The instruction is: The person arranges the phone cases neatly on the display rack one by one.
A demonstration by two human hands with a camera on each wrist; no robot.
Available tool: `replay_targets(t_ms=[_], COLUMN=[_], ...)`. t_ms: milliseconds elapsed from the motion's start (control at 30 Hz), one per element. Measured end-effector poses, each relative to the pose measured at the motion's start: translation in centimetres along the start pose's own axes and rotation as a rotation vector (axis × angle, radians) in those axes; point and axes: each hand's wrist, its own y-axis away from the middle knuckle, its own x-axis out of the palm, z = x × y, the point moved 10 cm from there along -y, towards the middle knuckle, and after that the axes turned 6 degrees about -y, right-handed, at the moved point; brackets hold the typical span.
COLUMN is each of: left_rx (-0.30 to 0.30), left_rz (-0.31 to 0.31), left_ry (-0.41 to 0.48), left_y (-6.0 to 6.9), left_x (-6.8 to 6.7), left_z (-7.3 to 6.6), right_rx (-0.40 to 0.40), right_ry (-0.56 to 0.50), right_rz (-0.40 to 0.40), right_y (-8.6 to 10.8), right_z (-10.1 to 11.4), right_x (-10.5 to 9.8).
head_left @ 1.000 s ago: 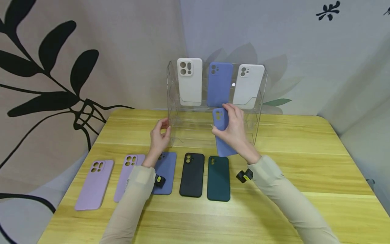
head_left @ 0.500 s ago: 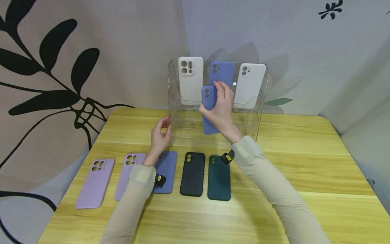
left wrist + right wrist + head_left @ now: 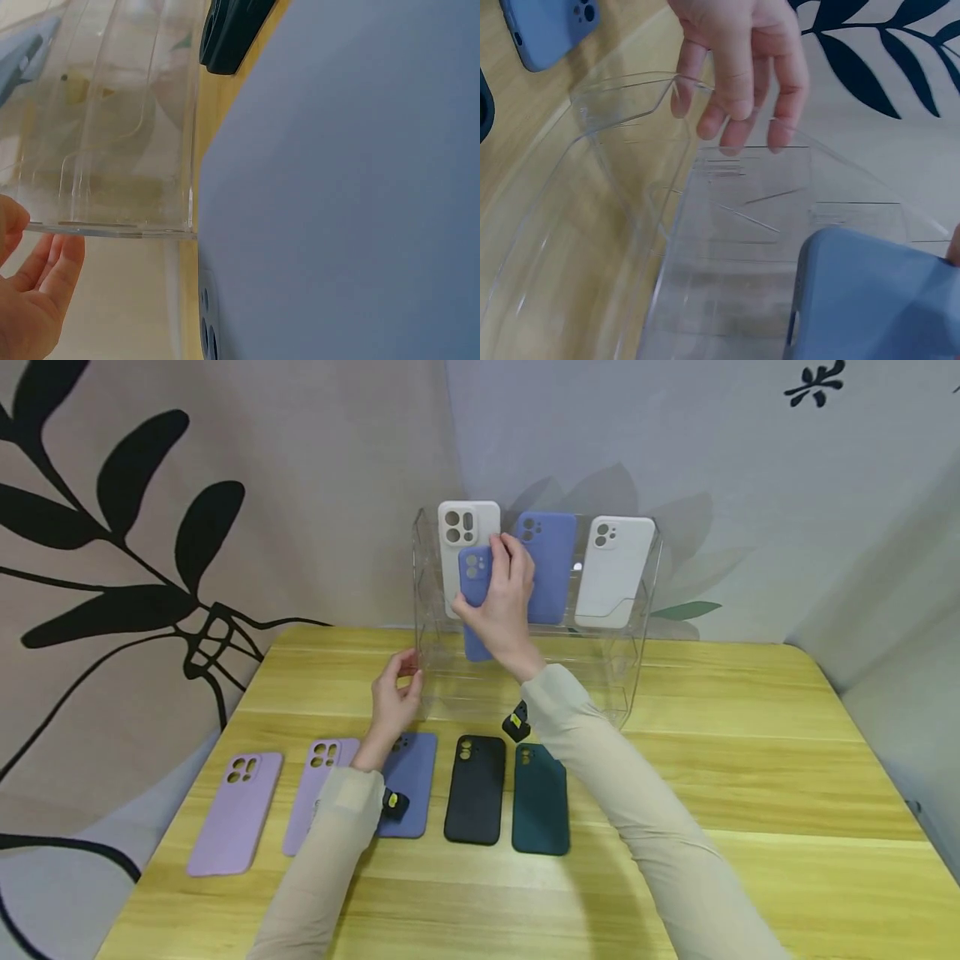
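My right hand [image 3: 504,610] grips a periwinkle-blue phone case [image 3: 475,589] by its sides, thumb left and fingers right. The case is in front of the clear acrylic display rack [image 3: 577,672], overlapping a white phone case [image 3: 486,514] on the upper tier. Whether it touches the rack is hard to tell. My left hand [image 3: 393,697] pinches the rack's left side panel, thumb and fingers on either side of its edge in the left wrist view. Beside the white case stand another blue phone case [image 3: 555,572] and a second white phone case [image 3: 615,572].
On the wooden table [image 3: 750,777] lies a front row: two lilac phone cases, one [image 3: 234,827] at far left, a slate-blue case [image 3: 416,768] partly under my left wrist, a black case [image 3: 474,802] and a dark green case [image 3: 540,810]. A patterned curtain hangs behind.
My right hand has carried the blue phone case leftward and up, from below the middle of the rack to in front of the left white case. My left hand stays on the rack.
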Motion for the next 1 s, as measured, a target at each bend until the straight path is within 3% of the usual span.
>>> replay_targets(t_ms=[567, 833, 1000], left_rx=[0.012, 0.012, 0.010], left_rz=[0.003, 0.009, 0.006], left_ry=[0.015, 0.011, 0.011], left_y=[0.0, -0.1, 0.0], left_x=[0.0, 0.2, 0.1], left_z=[-0.3, -0.2, -0.2], right_rx=[-0.083, -0.056, -0.033], right_ry=[0.075, 0.079, 0.103], right_rz=[-0.204, -0.236, -0.203], right_y=[1.4, 2.6, 3.2], right_z=[0.1, 0.1, 0.2], right_x=[1.9, 2.6, 3.5])
